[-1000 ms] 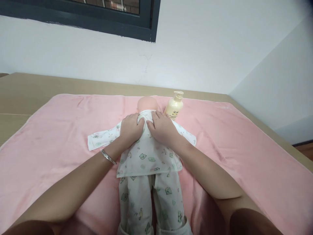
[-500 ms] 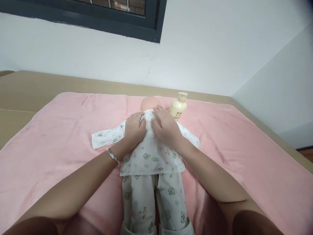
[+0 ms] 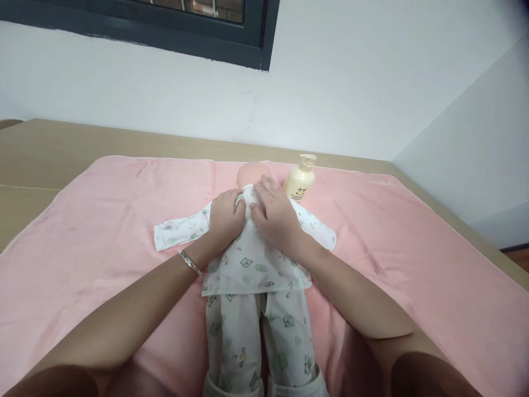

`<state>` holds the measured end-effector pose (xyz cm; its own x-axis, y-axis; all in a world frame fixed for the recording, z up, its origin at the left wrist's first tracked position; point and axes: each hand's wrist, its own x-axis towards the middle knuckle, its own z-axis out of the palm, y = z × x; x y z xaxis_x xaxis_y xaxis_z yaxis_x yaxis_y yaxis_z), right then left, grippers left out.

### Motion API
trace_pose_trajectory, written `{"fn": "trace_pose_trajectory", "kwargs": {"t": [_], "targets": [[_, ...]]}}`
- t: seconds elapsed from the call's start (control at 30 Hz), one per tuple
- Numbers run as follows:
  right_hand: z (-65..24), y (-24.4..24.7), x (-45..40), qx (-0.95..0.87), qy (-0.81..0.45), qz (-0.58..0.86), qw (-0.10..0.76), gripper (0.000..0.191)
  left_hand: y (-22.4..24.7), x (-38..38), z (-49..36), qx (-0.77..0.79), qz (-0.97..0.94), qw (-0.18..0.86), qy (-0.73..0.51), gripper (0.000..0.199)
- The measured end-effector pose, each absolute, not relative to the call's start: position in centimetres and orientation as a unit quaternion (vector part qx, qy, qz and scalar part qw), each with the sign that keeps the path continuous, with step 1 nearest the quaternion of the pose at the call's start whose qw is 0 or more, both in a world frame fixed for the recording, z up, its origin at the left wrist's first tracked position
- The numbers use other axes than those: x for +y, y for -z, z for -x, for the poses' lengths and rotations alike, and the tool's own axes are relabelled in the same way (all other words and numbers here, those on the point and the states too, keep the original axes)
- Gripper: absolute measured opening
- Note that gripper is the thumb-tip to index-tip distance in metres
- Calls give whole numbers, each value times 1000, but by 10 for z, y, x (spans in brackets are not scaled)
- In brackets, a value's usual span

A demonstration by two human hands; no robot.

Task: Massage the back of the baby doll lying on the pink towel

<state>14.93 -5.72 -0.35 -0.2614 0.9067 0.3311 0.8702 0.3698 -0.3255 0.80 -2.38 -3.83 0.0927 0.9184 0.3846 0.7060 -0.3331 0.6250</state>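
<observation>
A baby doll lies on a pink blanket, its smooth head at the far end. It wears a white printed shirt and matching trousers. My left hand, with a silver bangle at the wrist, rests on the left side of the chest, fingers together over the cloth near the shoulder. My right hand lies flat on the upper right of the chest, fingers somewhat apart and pointing to the doll's neck. Both shirt sleeves stretch out sideways.
A pale yellow pump bottle stands just right of the doll's head. The pink blanket spreads over a wooden surface. Behind are a white wall and a dark window frame.
My right hand has shifted slightly to the left across the chest, uncovering more of the right sleeve. My left hand stays in place on the shirt.
</observation>
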Motion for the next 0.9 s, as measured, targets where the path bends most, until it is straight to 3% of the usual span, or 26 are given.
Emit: {"fn": "trace_pose_trajectory", "kwargs": {"t": [0.17, 0.33, 0.67, 0.9], "targets": [[-148, 6, -56, -797, -62, 565, 206, 48, 39, -23, -8, 565, -725, 141, -368, 45], [-150, -2, -60, -786, -31, 551, 278, 48, 39, -23, -8, 563, -721, 146, -376, 46], [-144, 9, -56, -796, -42, 578, 173, 53, 35, -22, -8, 566, -736, 123, -350, 43], [-151, -39, -87, -829, -155, 511, 169, 55, 18, -31, -6, 547, -787, 91, -272, 27]]}}
